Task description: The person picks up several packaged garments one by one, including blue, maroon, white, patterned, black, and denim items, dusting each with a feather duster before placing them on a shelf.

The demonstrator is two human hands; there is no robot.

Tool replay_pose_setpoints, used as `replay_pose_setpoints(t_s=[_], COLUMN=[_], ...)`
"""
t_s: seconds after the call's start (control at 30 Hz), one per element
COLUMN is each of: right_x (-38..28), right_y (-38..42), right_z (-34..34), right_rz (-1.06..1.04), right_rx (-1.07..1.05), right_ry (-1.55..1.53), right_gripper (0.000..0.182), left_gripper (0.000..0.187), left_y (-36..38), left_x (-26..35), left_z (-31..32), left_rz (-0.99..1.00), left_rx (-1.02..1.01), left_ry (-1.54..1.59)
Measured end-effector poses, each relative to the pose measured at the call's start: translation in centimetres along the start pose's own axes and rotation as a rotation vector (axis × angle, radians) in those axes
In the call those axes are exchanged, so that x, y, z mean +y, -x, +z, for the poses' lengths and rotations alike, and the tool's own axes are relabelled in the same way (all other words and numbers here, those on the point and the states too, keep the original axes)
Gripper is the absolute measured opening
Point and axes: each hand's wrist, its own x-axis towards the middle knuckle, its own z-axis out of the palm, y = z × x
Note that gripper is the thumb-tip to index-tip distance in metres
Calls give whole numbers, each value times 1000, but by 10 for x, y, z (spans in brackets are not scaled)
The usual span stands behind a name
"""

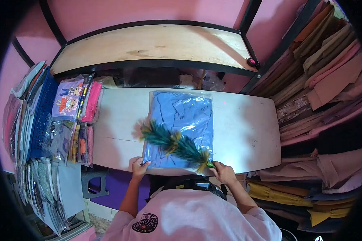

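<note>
A folded blue garment in a clear plastic bag (181,108) lies flat on the white table. My right hand (225,173) is closed round the handle of a feather duster (175,144) with green and yellow feathers. The duster lies slantwise across the lower half of the bag, its tip pointing up and left. At the bag's lower left corner, my left hand (139,167) has its fingers curled and its thumb on the plastic, pinching the corner at the table's near edge.
Bagged, folded clothes (70,96) are stacked at the table's left end beside a blue plastic basket (40,116). A wooden shelf (157,44) with a black frame stands behind, with a tape measure (251,62) at its right end. Garments (330,80) hang along the right; a grey stool (95,182) sits below left.
</note>
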Motion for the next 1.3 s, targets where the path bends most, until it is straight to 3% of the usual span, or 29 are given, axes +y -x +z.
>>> replay_pose_setpoints(t_s=[0.07, 0.17, 0.27, 0.3, 0.43, 0.5, 0.63, 0.83, 1.0, 1.1, 1.3], right_x=[8, 32, 38, 34, -2, -17, -3, 32, 10, -3, 19], right_y=[0, -3, -15, -18, -30, -39, -60, -83, -68, -65, -84], right_z=[6, 4, -10, -10, -6, -3, 11, -4, -8, 4, 1], right_rz=[6, 283, 417, 411, 36, -4, 33, 453, 145, 41, 437], right_rx=[-40, 192, 322, 325, 273, 122, 73, 349, 237, 142, 283], right_ry=[71, 86, 34, 33, -56, 30, 103, 38, 2, 78, 40], right_gripper=[30, 24, 22, 22, 28, 31, 31, 30, 30, 32, 34], left_gripper=[18, 17, 17, 17, 19, 20, 20, 20, 21, 23, 23], left_y=[1, 5, 3, 4, 9, 8, 7, 9, 10, 9, 9], left_x=[-5, 16, 9, 6, -5, -12, -21, -4, 26, 25, 33], left_z=[5, 2, -5, -6, -5, -3, 0, -4, -18, -24, -33], left_rz=[-32, -104, -112, -109, -85, -38, -24, -64, -148, -45, -51], left_rx=[66, 27, -35, -28, -15, -10, 17, 0, -62, -93, -177], left_ry=[214, 209, 61, 61, 252, 275, 253, 268, 108, -76, -61])
